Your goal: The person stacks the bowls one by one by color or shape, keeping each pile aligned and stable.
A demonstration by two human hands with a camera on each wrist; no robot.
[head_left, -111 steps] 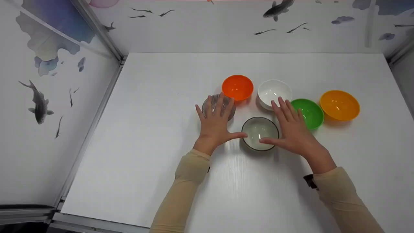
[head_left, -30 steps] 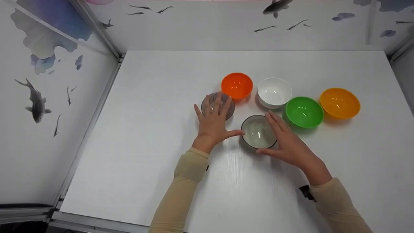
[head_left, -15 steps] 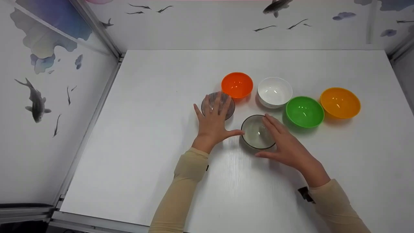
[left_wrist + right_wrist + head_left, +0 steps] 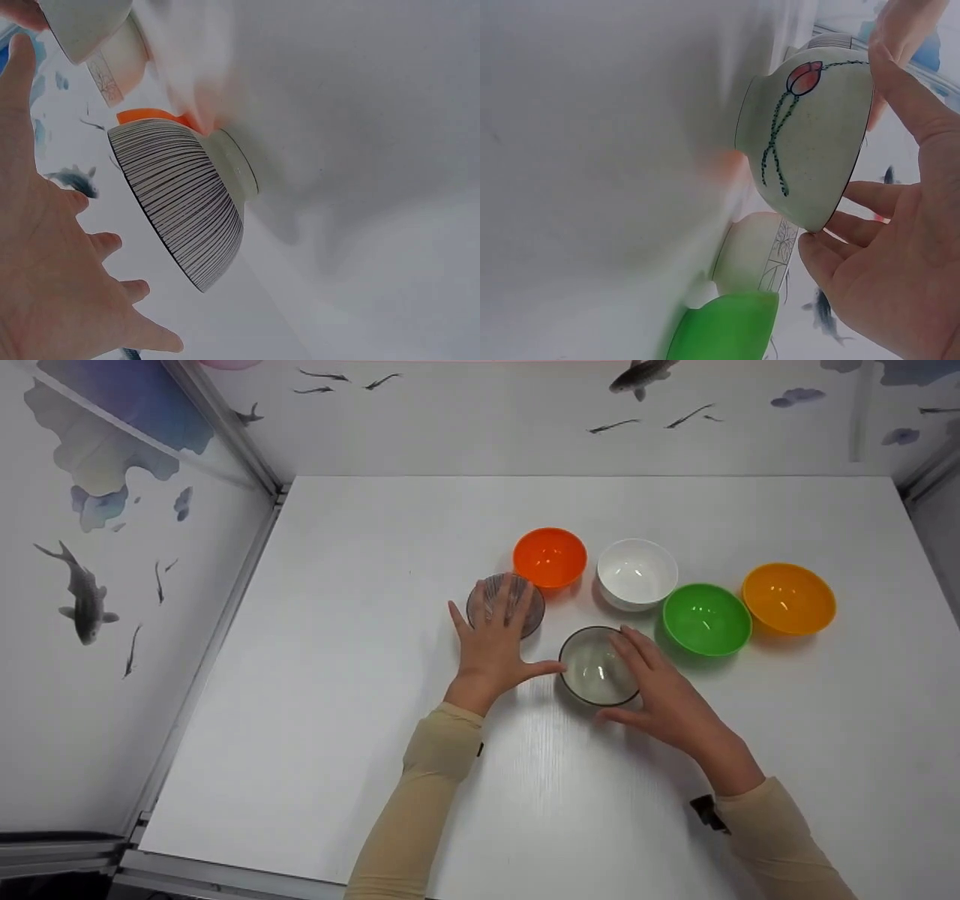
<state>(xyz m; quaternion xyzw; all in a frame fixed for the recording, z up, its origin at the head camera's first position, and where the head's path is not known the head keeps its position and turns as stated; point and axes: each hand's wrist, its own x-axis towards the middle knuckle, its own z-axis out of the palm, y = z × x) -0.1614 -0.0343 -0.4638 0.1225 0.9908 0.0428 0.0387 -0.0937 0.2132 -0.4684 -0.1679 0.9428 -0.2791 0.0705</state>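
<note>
My left hand (image 4: 491,656) is spread with straight fingers over a striped bowl (image 4: 184,199); its fingers overlap the bowl in the head view, and its thumb points toward the second bowl's rim. My right hand (image 4: 671,701) spans the right side of a pale tulip-painted bowl (image 4: 596,664) with a dark rim. The right thumb (image 4: 907,94) lies along the near rim and the other fingertips (image 4: 840,225) meet the far-right rim, holding the bowl by its edge. The tulip-painted bowl stands upright on the white table (image 4: 322,697).
An orange bowl (image 4: 550,556) stands behind the striped one. White (image 4: 637,574), green (image 4: 706,619) and yellow-orange (image 4: 787,598) bowls stand in a staggered row to the back right. Panels with painted fish (image 4: 90,600) wall in the table at the left and back.
My right hand has come down and nearer from over the green bowl to the tulip-painted bowl, and its thumb has just moved in to the rim. The left hand and the bowls stay in place.
</note>
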